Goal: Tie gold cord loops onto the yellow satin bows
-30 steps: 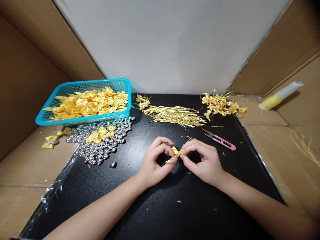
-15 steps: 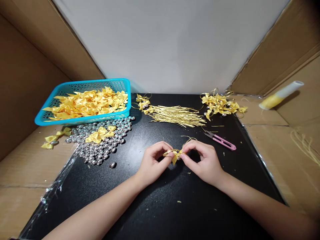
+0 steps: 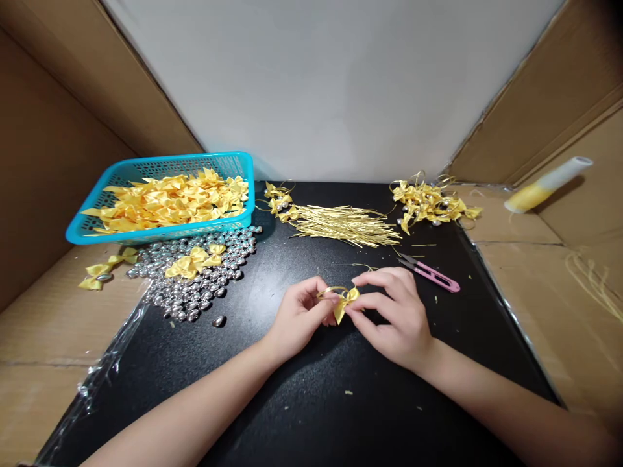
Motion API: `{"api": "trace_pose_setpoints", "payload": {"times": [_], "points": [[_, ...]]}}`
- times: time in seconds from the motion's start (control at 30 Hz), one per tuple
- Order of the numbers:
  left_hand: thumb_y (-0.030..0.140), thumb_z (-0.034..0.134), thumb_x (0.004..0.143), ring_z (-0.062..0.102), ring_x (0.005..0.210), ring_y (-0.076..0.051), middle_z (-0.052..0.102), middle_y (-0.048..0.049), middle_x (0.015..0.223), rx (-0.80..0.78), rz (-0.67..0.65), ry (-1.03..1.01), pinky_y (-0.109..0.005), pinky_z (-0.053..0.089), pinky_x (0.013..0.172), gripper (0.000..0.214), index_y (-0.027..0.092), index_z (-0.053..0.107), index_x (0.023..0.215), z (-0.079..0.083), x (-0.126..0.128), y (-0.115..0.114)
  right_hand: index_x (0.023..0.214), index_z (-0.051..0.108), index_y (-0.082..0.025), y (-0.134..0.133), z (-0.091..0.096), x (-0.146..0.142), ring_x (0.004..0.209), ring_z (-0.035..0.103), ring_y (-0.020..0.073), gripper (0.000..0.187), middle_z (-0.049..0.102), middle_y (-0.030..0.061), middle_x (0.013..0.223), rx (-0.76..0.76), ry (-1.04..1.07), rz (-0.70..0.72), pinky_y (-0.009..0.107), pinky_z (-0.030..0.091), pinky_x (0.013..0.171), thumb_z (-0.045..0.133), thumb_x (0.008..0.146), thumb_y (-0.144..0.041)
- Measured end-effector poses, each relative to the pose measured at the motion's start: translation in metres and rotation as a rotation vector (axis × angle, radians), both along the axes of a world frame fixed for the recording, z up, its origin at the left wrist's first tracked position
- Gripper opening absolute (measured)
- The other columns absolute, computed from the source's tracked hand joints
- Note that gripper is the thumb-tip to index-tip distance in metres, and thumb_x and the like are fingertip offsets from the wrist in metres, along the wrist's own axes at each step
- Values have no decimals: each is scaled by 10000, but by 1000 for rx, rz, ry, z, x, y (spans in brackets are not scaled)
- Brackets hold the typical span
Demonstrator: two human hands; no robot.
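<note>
1. One yellow bow (image 3: 352, 296) with a gold cord loop (image 3: 335, 288) is sitting between left hand (image 3: 299, 318) and right hand (image 3: 400, 318), over the black table (image 3: 311, 402).
2. Left hand is pinching bow's left side, thumb against fingers.
3. Right hand is pinching its right side, thumb and middle finger; index is standing apart.
4. Pink snips (image 3: 435, 277) are lying beyond right hand; gold ties (image 3: 348, 227) are lying farther back.
5. Silver beads (image 3: 195, 298) are lying off left, before blue basket (image 3: 160, 232).

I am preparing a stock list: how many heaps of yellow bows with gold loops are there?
2: a small heap at the left end of the gold strips, and a larger heap at the back right. The held bow is not counted. None seems hidden.
</note>
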State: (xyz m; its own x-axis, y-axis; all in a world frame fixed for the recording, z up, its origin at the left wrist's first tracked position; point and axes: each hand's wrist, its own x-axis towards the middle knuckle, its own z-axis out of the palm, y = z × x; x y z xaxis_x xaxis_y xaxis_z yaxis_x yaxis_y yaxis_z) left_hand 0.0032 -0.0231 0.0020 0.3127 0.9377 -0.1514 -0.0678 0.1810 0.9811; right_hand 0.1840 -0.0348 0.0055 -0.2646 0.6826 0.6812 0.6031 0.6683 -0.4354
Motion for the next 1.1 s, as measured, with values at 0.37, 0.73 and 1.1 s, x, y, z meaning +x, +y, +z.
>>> {"api": "trace_pose_setpoints", "payload": {"times": [0.37,0.73,1.1], "points": [[423,629,843,437,506,-90,522,27,556,117,-94,71,-212,365,513,352,161,527,630,-2,-1,-1,857,604,-228,1,-4,-2,964,578,217,61,684,43,998,-134,-110,24,415,373,860,605,881,-173],[407,594,894,534,749,-159,551,-38,774,448,52,227,-262,431,670,365,157,666,638,-2,-4,4,824,549,-222,5,-4,-2,957,546,200,99,625,39,954,-403,61,195,377,415,857,565,904,-167],[406,722,793,661,703,-169,726,-86,802,247,-15,65,-289,539,678,306,126,719,913,-11,-1,5,794,558,-202,16,-16,0,1004,550,198,276,545,59,997,-742,368,349,374,440,943,513,937,-434]]}}
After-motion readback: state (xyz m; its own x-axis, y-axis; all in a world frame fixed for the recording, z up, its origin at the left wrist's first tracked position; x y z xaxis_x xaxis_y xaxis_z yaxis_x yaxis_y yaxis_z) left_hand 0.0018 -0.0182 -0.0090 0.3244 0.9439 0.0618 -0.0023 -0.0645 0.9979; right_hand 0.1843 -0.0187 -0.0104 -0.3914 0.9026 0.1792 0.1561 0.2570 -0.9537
